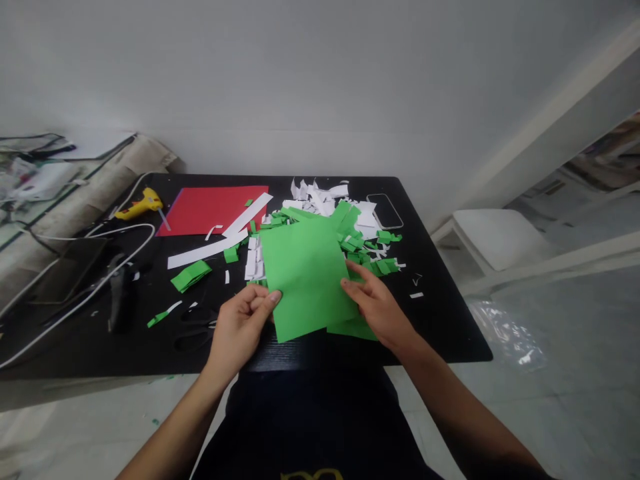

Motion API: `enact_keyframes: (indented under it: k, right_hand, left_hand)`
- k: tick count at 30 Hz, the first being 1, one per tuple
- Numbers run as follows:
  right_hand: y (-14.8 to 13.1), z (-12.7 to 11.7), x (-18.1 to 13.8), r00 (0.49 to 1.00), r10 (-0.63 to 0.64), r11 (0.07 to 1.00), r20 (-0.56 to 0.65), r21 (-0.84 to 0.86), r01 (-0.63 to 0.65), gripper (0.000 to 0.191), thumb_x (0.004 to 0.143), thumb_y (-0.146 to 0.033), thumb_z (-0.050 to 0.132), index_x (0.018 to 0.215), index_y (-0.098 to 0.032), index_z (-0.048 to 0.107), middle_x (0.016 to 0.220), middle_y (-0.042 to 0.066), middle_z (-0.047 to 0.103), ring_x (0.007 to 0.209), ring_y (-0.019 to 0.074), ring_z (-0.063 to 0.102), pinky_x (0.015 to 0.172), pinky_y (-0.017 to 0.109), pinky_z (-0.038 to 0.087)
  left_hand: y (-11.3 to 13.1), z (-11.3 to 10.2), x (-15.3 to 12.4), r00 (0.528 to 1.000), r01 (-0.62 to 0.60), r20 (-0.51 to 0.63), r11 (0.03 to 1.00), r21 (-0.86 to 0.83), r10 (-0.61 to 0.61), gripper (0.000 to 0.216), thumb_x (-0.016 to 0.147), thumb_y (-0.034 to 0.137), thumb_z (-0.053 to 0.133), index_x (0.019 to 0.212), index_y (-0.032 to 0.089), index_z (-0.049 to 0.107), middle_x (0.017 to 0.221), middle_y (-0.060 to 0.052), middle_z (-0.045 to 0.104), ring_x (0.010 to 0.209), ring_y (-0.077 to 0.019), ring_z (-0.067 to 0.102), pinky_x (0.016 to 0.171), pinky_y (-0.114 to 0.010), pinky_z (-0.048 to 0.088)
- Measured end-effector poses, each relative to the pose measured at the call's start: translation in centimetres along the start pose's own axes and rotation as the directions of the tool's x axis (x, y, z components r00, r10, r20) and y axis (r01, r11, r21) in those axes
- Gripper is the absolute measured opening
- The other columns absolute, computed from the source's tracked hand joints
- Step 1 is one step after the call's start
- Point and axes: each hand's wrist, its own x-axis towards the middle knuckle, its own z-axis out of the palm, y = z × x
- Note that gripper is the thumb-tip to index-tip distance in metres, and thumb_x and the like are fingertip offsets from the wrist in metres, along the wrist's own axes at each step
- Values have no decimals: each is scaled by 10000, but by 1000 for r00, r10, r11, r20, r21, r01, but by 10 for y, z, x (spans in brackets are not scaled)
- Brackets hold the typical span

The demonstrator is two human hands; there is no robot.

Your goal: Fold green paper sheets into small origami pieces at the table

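Observation:
A green paper sheet (306, 273) lies tilted over the near middle of the black table (450, 320). My left hand (243, 327) pinches its lower left corner, thumb on top and fingers curled under. My right hand (375, 303) grips the sheet's right edge, thumb on top of the paper. A second green sheet (357, 328) shows underneath by my right hand. Behind the sheet is a heap of green and white paper scraps (350, 223).
A red sheet (213, 208) and long white strips (207, 250) lie at the back left, beside a yellow glue gun (137, 204) with white cables. Black scissors (197, 325) rest left of my left hand. A phone (385, 210) lies at the back right. A white chair (495, 240) stands right.

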Motion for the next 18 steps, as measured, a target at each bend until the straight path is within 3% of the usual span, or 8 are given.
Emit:
enact_keyframes:
  k: [2, 5, 9, 14, 18]
  right_hand:
    - [3, 1, 0, 995, 35, 999, 89, -9, -35, 402, 867, -508, 822, 1124, -208, 748, 846, 24, 751, 796, 219, 744, 786, 403, 668]
    - [3, 1, 1, 987, 14, 998, 157, -62, -4, 415, 814, -575, 851, 785, -181, 722, 754, -5, 708, 717, 180, 706, 739, 383, 688]
    - [1, -1, 2, 985, -39, 995, 166, -81, 53, 467, 802, -641, 829, 737, -194, 710, 751, -14, 717, 685, 173, 713, 710, 390, 712]
    - [-3, -6, -2, 963, 48, 995, 266, -102, -21, 475, 849, -637, 797, 804, -170, 727, 800, 36, 747, 697, 208, 796, 716, 360, 703]
    - [-5, -9, -4, 972, -18, 976, 234, -206, 68, 542, 867, -667, 755, 652, -199, 586, 661, -29, 561, 617, 153, 691, 621, 305, 639]
  left_hand:
    - [-2, -3, 0, 999, -9, -41, 1000, 15, 10, 313, 937, 451, 728, 767, 202, 643, 517, 65, 474, 472, -97, 413, 467, -213, 344]
    - [-2, -5, 0, 998, -13, -66, 1000, 15, 14, 293, 941, 432, 726, 776, 204, 644, 525, 74, 430, 473, -97, 383, 462, -215, 324]
    - [1, -5, 1, 993, -66, -96, 998, 23, 68, 269, 921, 391, 751, 757, 204, 649, 522, 82, 390, 472, -90, 347, 458, -207, 322]
    - [2, -6, 2, 994, -64, -89, 998, 4, 64, 260, 905, 386, 765, 754, 204, 657, 512, 73, 451, 470, -95, 410, 463, -204, 376]
    - [-3, -6, 0, 996, -46, -79, 999, -7, 46, 268, 921, 394, 754, 762, 200, 659, 533, 58, 521, 494, -98, 459, 487, -202, 400]
